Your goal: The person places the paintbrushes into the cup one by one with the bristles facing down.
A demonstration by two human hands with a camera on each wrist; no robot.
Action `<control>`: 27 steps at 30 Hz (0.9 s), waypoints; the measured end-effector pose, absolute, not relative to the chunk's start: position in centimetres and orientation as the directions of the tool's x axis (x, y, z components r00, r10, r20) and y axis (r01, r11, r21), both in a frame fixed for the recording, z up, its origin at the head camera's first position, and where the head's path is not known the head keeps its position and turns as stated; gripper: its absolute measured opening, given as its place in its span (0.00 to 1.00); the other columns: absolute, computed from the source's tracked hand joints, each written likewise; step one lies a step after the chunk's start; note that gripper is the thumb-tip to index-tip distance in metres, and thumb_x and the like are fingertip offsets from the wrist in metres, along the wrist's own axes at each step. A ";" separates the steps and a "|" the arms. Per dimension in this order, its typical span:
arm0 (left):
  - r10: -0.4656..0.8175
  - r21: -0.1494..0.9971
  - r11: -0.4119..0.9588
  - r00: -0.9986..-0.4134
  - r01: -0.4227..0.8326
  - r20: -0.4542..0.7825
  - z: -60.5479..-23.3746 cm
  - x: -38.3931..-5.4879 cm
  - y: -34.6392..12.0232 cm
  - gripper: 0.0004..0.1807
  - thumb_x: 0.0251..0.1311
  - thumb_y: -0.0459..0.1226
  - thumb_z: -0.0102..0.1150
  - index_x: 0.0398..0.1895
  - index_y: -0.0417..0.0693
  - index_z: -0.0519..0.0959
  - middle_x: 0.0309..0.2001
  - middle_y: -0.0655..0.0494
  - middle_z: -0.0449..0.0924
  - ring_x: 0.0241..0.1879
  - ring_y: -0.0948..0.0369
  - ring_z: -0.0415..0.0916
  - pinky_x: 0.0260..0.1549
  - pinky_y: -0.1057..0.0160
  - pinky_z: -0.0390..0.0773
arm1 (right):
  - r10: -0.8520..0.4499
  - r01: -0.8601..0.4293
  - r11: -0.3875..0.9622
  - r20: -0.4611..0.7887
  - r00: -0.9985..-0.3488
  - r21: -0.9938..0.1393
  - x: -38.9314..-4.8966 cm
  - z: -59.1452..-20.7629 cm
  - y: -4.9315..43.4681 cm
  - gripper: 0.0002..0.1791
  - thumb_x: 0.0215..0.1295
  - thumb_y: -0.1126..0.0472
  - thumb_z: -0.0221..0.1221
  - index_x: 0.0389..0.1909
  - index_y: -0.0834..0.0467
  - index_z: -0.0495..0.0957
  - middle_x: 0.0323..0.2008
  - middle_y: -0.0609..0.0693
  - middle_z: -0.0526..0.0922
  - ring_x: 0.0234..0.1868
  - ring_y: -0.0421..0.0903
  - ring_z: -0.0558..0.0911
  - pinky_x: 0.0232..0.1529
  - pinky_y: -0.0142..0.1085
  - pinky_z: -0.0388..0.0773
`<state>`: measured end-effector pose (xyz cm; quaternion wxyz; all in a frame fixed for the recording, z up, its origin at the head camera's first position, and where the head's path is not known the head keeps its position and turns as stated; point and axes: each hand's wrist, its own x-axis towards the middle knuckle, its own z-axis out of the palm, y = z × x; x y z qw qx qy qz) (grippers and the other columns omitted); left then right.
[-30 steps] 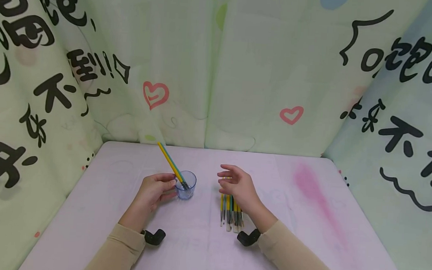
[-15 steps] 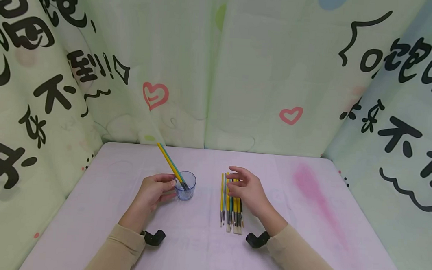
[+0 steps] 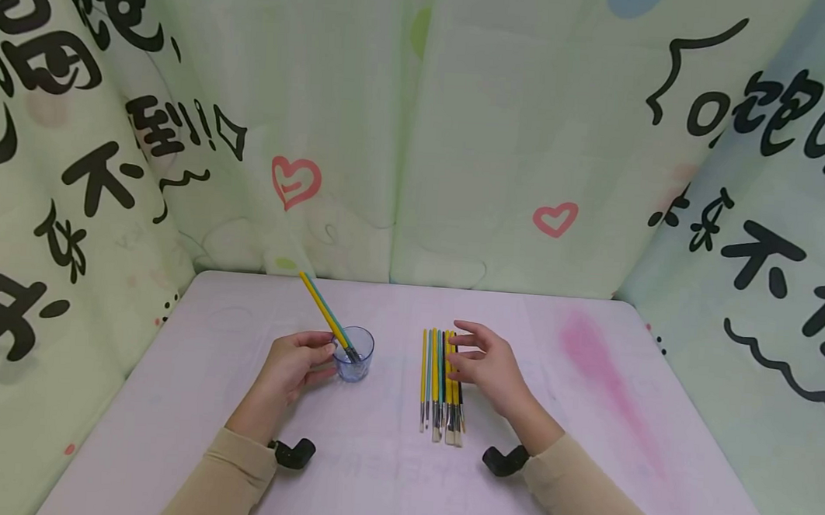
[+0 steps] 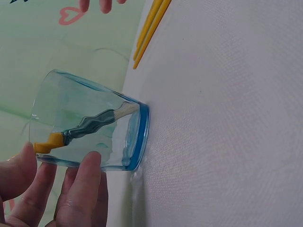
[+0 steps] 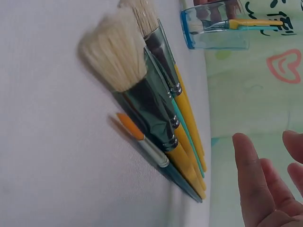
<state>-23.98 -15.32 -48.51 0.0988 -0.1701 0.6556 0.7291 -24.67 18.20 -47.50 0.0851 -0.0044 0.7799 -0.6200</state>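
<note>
A small clear bluish plastic cup [image 3: 357, 370] stands upright on the table, its side held by my left hand [image 3: 298, 362], thumb near the rim. Two paintbrushes [image 3: 324, 309], one yellow and one teal, lean in it with bristles down. In the left wrist view my fingertips lie along the cup wall [image 4: 90, 101]. My right hand [image 3: 487, 366] hovers with parted fingers over the right part of a row of paintbrushes [image 3: 437, 387], holding nothing. Their handles are yellow, teal and dark, bristles toward me. A wide flat brush [image 5: 149, 106] and an orange-tipped thin one [image 5: 154, 150] show in the right wrist view.
The table [image 3: 373, 481] has a pale pinkish cover with a pink stain [image 3: 606, 369] at right. Patterned curtains [image 3: 496, 137] with hearts and black lettering enclose its back and both sides. Dark wrist-worn devices sit at both sleeves.
My right hand has shifted rightward across the row of paintbrushes, uncovering more handles at the row's left. The left hand, the cup and its two brushes have stayed put.
</note>
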 end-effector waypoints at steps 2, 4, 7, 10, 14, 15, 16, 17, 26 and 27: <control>-0.080 0.922 -0.120 -0.922 -0.368 -0.379 -48.6 -24.0 -15.3 0.19 0.72 0.30 0.66 0.64 0.40 0.83 0.56 0.44 0.83 0.52 0.53 0.87 0.54 0.52 0.91 | -0.095 0.108 0.250 -0.136 -0.986 -0.962 -24.6 -47.5 18.4 0.36 0.71 0.70 0.67 0.77 0.50 0.71 0.68 0.64 0.79 0.59 0.62 0.86 0.48 0.46 0.94; -0.079 0.922 -0.119 -0.923 -0.367 -0.378 -48.6 -24.0 -15.4 0.19 0.72 0.30 0.66 0.64 0.39 0.83 0.56 0.44 0.83 0.52 0.53 0.87 0.54 0.52 0.91 | -0.077 0.121 0.268 -0.147 -0.986 -0.956 -24.6 -47.5 18.6 0.37 0.70 0.70 0.68 0.77 0.50 0.71 0.68 0.63 0.80 0.58 0.61 0.87 0.47 0.45 0.94; -0.079 0.922 -0.120 -0.922 -0.367 -0.378 -48.6 -24.0 -15.4 0.19 0.72 0.30 0.66 0.64 0.40 0.83 0.56 0.44 0.83 0.52 0.53 0.87 0.54 0.52 0.91 | -0.052 0.135 0.288 -0.156 -0.986 -0.948 -24.6 -47.6 19.0 0.37 0.70 0.69 0.68 0.78 0.51 0.70 0.68 0.63 0.79 0.56 0.60 0.88 0.46 0.45 0.94; -0.077 0.923 -0.124 -0.923 -0.365 -0.376 -48.6 -23.9 -15.4 0.19 0.72 0.29 0.67 0.64 0.39 0.83 0.55 0.45 0.83 0.50 0.54 0.87 0.54 0.52 0.91 | -0.031 0.146 0.305 -0.163 -0.986 -0.941 -24.7 -47.7 19.3 0.37 0.71 0.69 0.67 0.79 0.53 0.69 0.68 0.64 0.79 0.55 0.60 0.88 0.44 0.45 0.94; -0.073 0.924 -0.127 -0.926 -0.360 -0.370 -48.7 -23.8 -15.4 0.20 0.71 0.29 0.67 0.65 0.38 0.82 0.54 0.45 0.83 0.50 0.54 0.87 0.55 0.51 0.91 | -0.007 0.174 0.324 -0.187 -0.982 -0.930 -25.0 -47.9 19.8 0.36 0.70 0.69 0.67 0.78 0.54 0.70 0.67 0.64 0.80 0.53 0.59 0.88 0.42 0.45 0.94; -0.074 0.925 -0.126 -0.926 -0.360 -0.370 -48.7 -23.8 -15.4 0.20 0.71 0.30 0.67 0.64 0.38 0.83 0.53 0.45 0.83 0.50 0.54 0.87 0.55 0.51 0.91 | -0.001 0.183 0.331 -0.195 -0.981 -0.926 -25.1 -47.9 19.9 0.36 0.70 0.69 0.67 0.78 0.54 0.70 0.66 0.64 0.80 0.52 0.58 0.88 0.41 0.44 0.94; -0.073 0.925 -0.126 -0.927 -0.358 -0.368 -48.7 -23.8 -15.4 0.20 0.71 0.30 0.67 0.65 0.38 0.83 0.54 0.45 0.83 0.51 0.54 0.87 0.55 0.51 0.91 | 0.002 0.192 0.336 -0.203 -0.979 -0.922 -25.1 -48.0 19.9 0.36 0.70 0.69 0.67 0.78 0.54 0.70 0.66 0.64 0.81 0.52 0.58 0.88 0.41 0.44 0.94; -0.073 0.926 -0.124 -0.927 -0.357 -0.368 -48.7 -23.9 -15.4 0.20 0.72 0.30 0.67 0.64 0.38 0.83 0.54 0.45 0.83 0.51 0.53 0.87 0.54 0.51 0.91 | 0.005 0.200 0.339 -0.211 -0.978 -0.919 -25.2 -48.1 20.0 0.36 0.70 0.68 0.67 0.78 0.54 0.70 0.66 0.64 0.81 0.51 0.57 0.88 0.40 0.43 0.94; -0.069 0.925 -0.127 -0.928 -0.357 -0.367 -48.8 -23.9 -15.5 0.20 0.72 0.30 0.67 0.65 0.38 0.82 0.54 0.45 0.82 0.47 0.58 0.87 0.50 0.55 0.92 | 0.024 0.242 0.376 -0.251 -0.968 -0.895 -25.6 -48.6 20.0 0.36 0.70 0.69 0.68 0.78 0.55 0.70 0.64 0.63 0.81 0.48 0.52 0.87 0.39 0.42 0.94; -0.067 0.926 -0.124 -0.928 -0.357 -0.367 -48.8 -24.0 -15.5 0.20 0.72 0.30 0.67 0.65 0.38 0.82 0.55 0.45 0.82 0.47 0.58 0.87 0.50 0.55 0.92 | 0.025 0.246 0.381 -0.256 -0.966 -0.891 -25.6 -48.6 20.0 0.36 0.70 0.69 0.68 0.78 0.55 0.70 0.64 0.63 0.81 0.48 0.52 0.87 0.39 0.42 0.94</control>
